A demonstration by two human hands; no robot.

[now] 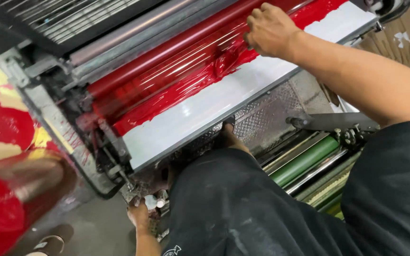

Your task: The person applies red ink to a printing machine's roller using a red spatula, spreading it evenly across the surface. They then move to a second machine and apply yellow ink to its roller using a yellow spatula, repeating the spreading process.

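I am working over the ink tray [243, 90] of a printing press, and everything here is placed against that pale sloping tray. My right hand [269, 28] is curling at the tray's upper edge, fingers pressed together on something I cannot make out, where thick red ink [186, 80] is meeting the glossy red roller [167, 50] just above it. To do this well, I judge I should be keeping that hand's pressure even and moving along the roller line, keeping knuckles and sleeve out of the gap above the tray. My left hand [141, 213] is reaching below the tray's lower left corner, fingers closing around a small white knob [153, 201] on the frame; how tightly, I cannot tell. The tray is holding red ink only along its upper part, its lower stretch being bare and grey-white. Below the tray's right end a green roller [304, 161] is lying, and to the tray's left a red-smeared tin [5, 199] is looming, blurred.
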